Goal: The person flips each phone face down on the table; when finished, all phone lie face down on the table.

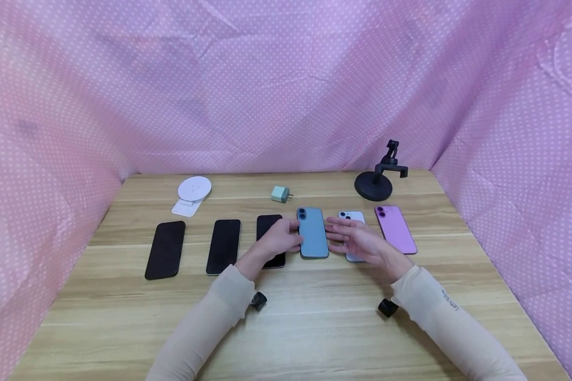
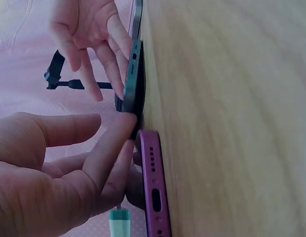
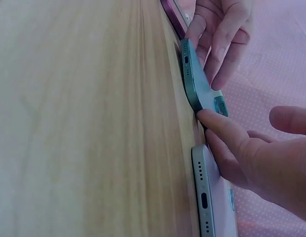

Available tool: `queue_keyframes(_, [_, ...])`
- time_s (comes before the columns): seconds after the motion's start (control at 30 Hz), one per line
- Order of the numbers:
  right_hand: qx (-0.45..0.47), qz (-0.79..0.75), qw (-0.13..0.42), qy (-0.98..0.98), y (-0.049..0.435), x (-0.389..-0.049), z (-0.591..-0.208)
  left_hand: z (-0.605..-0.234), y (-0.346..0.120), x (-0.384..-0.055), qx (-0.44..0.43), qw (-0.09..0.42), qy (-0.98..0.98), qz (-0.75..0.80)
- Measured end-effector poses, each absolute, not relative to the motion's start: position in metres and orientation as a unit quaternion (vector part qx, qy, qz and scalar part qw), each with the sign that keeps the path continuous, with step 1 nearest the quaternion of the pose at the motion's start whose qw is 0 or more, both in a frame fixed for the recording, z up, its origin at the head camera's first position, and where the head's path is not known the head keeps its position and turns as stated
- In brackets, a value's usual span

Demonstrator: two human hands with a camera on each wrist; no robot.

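Note:
A blue phone lies back up between the two hands, its twin cameras at the top left. My left hand reaches over a dark-screened phone, fingertips at the blue phone's left edge. On the other side, my right hand extends fairly straight fingers to its right edge, passing over a white phone. A dark strip shows under the blue phone in the left wrist view. Neither hand curls round it. The purple-red frame of the dark-screened phone is close below the left fingers.
Two more dark-screened phones, one far left and one nearer, lie left of the hands. A pink-purple phone lies at right. Behind stand a white round charging pad, a mint plug adapter and a black phone stand.

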State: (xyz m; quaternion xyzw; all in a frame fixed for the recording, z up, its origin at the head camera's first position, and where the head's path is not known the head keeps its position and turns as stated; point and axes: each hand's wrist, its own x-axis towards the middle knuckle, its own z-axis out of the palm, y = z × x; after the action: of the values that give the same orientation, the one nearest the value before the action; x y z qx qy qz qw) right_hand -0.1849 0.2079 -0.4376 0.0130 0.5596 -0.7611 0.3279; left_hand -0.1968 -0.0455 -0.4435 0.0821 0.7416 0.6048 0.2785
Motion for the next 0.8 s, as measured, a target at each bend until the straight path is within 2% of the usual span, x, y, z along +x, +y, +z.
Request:
queue_keyframes(0.47, [-0.003,-0.761,0.324,0.563,0.208,-0.184,-0.436,-0.446,-0.044,-0.195,0.108,0.253,0.773,0.571])
queue_keyframes(0.53, [-0.015,-0.750,0.307,0.586,0.208,-0.183,-0.434,-0.443,-0.047,-0.193,0.122,0.231,0.798,0.542])
queue_keyframes(0.7, [-0.051,-0.723,0.251,0.642,0.201,-0.180,-0.429,-0.430,-0.069,-0.187,0.168,0.133,0.871,0.443])
queue_keyframes(0.8, [-0.059,-0.713,0.236,0.658,0.194,-0.178,-0.426,-0.425,-0.088,-0.187,0.177,0.098,0.887,0.415])
